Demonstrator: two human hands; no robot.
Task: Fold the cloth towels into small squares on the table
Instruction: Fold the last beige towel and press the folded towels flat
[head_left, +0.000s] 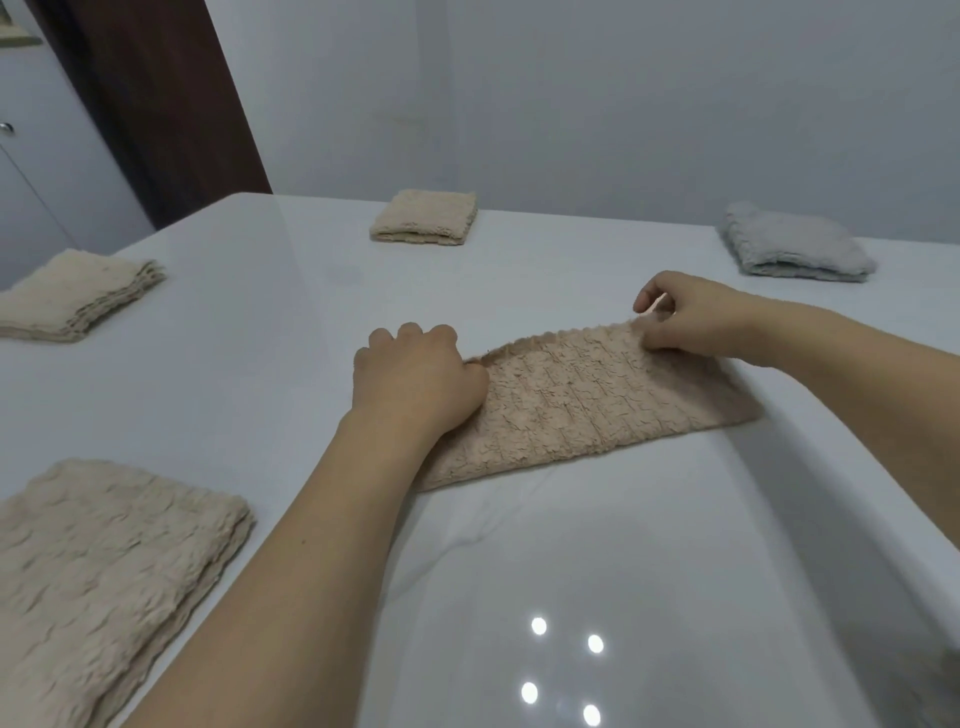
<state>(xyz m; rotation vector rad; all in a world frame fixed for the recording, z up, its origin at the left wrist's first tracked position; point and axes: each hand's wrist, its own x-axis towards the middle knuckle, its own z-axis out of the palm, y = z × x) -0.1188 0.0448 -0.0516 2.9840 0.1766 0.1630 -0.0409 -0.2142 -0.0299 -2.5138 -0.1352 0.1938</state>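
1. towel (582, 405) lies as a long strip mid-table (260, 322), between your hands.
2. head view: left hand (415, 379) fingers curl over its left end; right hand (685, 317) fingers pinch the far right corner.
3. line the edges up squarely before you crease.
4. your fingertips are hidden under cloth.

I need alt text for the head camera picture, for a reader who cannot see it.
Two bare hands fold a beige textured cloth towel on a glossy white table: the left hand grips its left end, the right hand pinches its far right corner. Around it lie three folded beige towels and one folded grey towel.
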